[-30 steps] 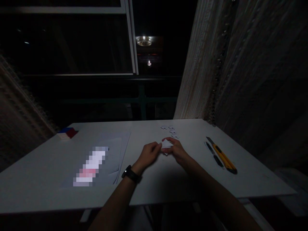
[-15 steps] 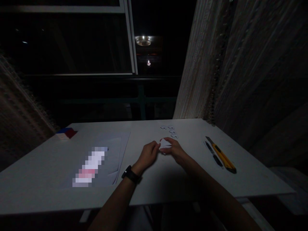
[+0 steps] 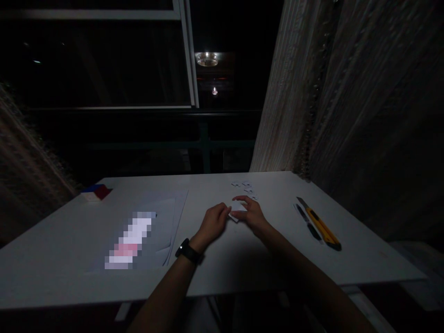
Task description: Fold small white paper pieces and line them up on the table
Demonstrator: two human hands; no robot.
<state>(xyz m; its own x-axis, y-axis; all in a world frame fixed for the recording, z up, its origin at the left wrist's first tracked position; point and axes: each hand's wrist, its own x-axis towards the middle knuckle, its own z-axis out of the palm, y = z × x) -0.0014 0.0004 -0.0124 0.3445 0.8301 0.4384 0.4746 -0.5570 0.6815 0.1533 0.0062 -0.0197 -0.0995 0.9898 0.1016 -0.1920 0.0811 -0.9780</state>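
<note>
My left hand (image 3: 214, 223) and my right hand (image 3: 252, 216) meet over the middle of the white table (image 3: 243, 259). Between their fingertips they pinch a small white piece of paper (image 3: 236, 209), held just above the tabletop. A dark watch (image 3: 189, 251) sits on my left wrist. Several tiny white paper cut-outs (image 3: 245, 187) lie just beyond my hands toward the far edge.
A yellow utility knife (image 3: 321, 225) and a dark pen (image 3: 308, 223) lie at the right. White sheets with a blurred patch (image 3: 138, 233) lie at the left. A red and blue block (image 3: 96, 190) rests at the far left corner. Curtains hang on both sides.
The small paper has been turned and lowered slightly between my fingers; both hands stay in nearly the same spot.
</note>
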